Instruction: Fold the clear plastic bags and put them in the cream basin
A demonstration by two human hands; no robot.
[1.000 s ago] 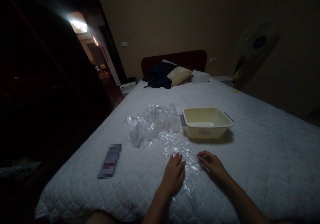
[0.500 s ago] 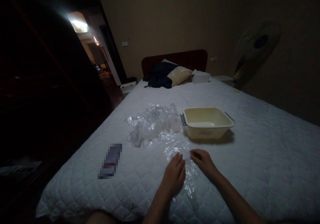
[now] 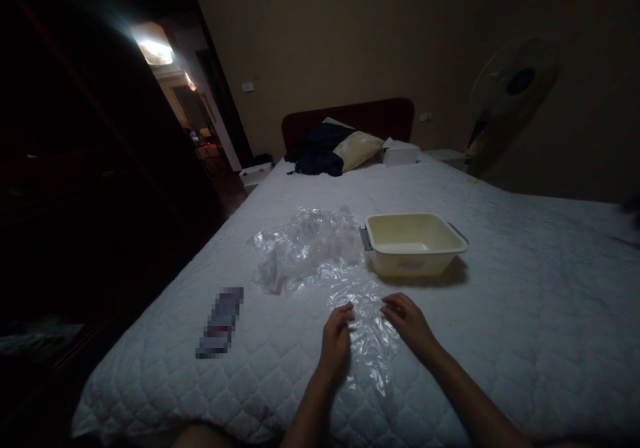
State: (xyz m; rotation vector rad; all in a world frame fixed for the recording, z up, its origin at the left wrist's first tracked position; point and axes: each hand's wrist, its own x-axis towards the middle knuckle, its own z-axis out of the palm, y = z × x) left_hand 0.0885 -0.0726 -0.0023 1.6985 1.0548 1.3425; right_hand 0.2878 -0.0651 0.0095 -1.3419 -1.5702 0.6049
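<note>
A clear plastic bag (image 3: 373, 348) lies flat and wrinkled on the white quilted bed cover, between my two hands. My left hand (image 3: 339, 338) is at the bag's left edge, its fingers loosely bent toward the plastic. At the upper right edge is my right hand (image 3: 409, 320), with thumb and forefinger slightly apart and the fingertips touching or just over the bag. Further off, a heap of crumpled clear plastic (image 3: 313, 245) spreads to the left. A cream plastic basin (image 3: 410, 265) with grey handles stands right of the heap, beyond my right hand.
A pixelated flat object (image 3: 220, 325) lies on the bed cover (image 3: 280, 381) at left. Dark cloth (image 3: 320, 151), a beige pillow (image 3: 357, 149) and a white box (image 3: 401, 155) sit near the headboard (image 3: 395, 115). A standing fan (image 3: 517, 81) is at the right wall.
My left hand has slid off the middle of the plastic bag to its left edge, with the fingers now more bent. My right hand has barely moved.
</note>
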